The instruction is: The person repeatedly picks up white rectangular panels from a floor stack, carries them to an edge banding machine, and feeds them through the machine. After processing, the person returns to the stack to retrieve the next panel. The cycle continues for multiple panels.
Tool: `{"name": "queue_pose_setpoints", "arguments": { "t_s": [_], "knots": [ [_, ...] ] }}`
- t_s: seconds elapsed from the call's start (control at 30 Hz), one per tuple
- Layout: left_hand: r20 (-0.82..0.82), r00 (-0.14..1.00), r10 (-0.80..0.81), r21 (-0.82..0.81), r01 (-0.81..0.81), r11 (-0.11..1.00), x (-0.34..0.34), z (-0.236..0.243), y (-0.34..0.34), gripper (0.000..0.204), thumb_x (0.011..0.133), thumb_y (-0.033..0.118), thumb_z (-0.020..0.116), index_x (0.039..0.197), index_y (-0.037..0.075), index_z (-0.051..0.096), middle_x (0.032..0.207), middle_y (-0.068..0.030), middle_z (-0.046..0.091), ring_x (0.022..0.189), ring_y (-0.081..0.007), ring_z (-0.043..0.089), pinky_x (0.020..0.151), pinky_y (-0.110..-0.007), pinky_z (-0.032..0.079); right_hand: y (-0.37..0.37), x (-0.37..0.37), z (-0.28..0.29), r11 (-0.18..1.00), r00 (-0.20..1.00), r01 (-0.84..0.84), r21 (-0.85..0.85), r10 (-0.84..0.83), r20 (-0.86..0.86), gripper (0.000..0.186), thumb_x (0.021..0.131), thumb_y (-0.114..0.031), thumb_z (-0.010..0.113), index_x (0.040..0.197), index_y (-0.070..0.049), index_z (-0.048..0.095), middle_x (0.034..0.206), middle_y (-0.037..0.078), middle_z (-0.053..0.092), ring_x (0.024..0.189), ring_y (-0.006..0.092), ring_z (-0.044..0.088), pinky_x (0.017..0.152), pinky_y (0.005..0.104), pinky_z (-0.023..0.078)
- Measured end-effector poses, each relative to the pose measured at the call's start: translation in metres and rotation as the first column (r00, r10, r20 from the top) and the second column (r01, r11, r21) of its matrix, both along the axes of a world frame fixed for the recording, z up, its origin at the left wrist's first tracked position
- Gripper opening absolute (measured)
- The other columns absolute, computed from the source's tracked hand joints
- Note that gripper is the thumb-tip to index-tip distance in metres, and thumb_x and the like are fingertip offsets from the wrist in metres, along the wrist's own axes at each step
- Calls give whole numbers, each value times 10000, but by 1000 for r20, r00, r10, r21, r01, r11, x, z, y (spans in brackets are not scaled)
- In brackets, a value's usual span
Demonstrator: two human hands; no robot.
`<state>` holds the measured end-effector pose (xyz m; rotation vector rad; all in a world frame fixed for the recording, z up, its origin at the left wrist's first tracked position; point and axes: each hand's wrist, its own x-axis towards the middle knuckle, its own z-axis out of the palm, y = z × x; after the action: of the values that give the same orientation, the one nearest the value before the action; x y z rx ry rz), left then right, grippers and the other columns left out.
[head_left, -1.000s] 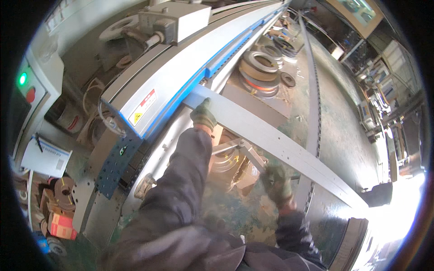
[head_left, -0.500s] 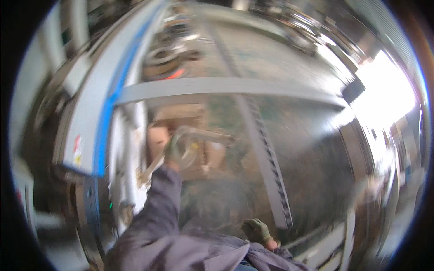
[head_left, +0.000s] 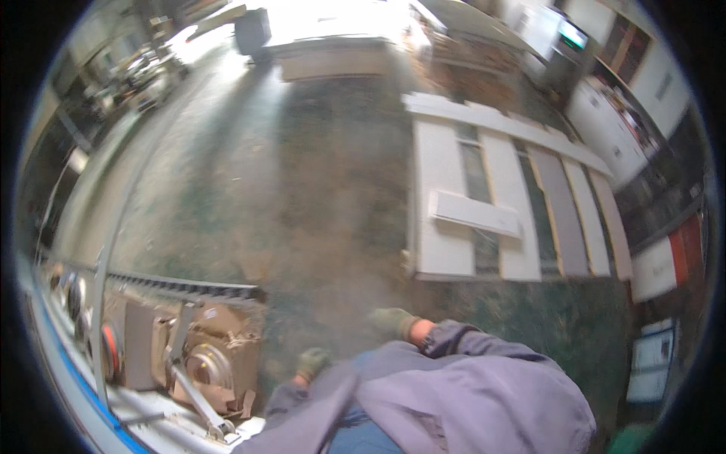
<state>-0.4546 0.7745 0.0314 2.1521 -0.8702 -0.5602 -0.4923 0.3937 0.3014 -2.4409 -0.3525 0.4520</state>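
My left hand [head_left: 311, 363], in a greenish work glove, hangs low in front of my body, its fingers too small to make out. To its left, a cardboard box [head_left: 227, 321] with torn flaps holds a pale ring-shaped roll [head_left: 209, 366]. A metal arm [head_left: 178, 340] crosses that box, apart from the hand. My right hand [head_left: 393, 324], gloved alike, is over the floor near my waist, its fingers smeared by motion. Nothing can be seen held in either hand.
A white slatted rack of boards [head_left: 446, 257] stands ahead on the right, a short white panel [head_left: 475, 214] lying across it. Lower left runs a machine with a blue-striped edge [head_left: 76, 401] and a dark toothed rail [head_left: 181, 286]. A screen [head_left: 572, 34] glows far right.
My view has swung right, away from the machine, bringing the slatted rack in. The left hand has come off the metal arm and ring above the box and drawn back to my body.
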Motion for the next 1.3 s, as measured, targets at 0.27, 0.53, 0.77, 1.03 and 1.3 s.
{"name": "queue_pose_setpoints", "arguments": {
  "t_s": [0.27, 0.53, 0.77, 1.03, 1.3],
  "knots": [
    [-762, 536, 363, 117, -436, 892, 54, 209, -264, 417, 891, 209, 822, 1214, -7, 670, 980, -84, 731, 822, -167, 671, 696, -325, 557, -154, -109, -61, 920, 912, 393, -3, -390, -127, 417, 956, -430, 594, 1221, -125, 695, 1214, 184, 667, 1175, 376, 619, 995, 471, 492],
    [-615, 749, 246, 16, -300, 954, 216, 144, -446, 215, 933, 239, 779, 1050, 64, 736, 822, -7, 683, 658, -134, 604, 558, -304, 474, -233, -115, -51, 601, 581, 797, 61, -736, -347, 436, 925, -435, 641, 1140, -67, 731, 1179, 209, 705, 1132, 395, 649, 958, 463, 513],
    [-512, 817, 267, 40, -287, 957, 451, 106, -715, 634, 881, 442, 789, 1298, -19, 667, 1246, -158, 713, 1151, -247, 669, 974, -351, 515, -286, -86, -118, 198, 210, 977, 74, -947, -242, 335, 876, -357, 681, 1008, -55, 738, 1016, 192, 731, 963, 384, 696, 853, 450, 545],
    [-93, 924, 370, 65, -366, 929, 722, 30, -995, 803, 892, 593, 693, 1390, -28, 584, 1384, -240, 625, 1328, -394, 565, 1097, -410, 436, -316, 51, -110, -73, -139, 988, -136, -803, -579, 373, 900, -357, 727, 1096, -40, 729, 985, 190, 744, 903, 320, 722, 808, 419, 559],
    [-178, 866, 468, 41, -469, 882, 895, -80, -1119, 902, 833, 596, 761, 1390, -83, 552, 1400, -307, 583, 1351, -410, 542, 1089, -414, 449, -337, 108, -134, 0, -23, 999, -40, -823, -567, 404, 965, -375, 661, 1191, -43, 700, 1132, 208, 706, 1057, 387, 661, 924, 462, 527]
  ]
}}
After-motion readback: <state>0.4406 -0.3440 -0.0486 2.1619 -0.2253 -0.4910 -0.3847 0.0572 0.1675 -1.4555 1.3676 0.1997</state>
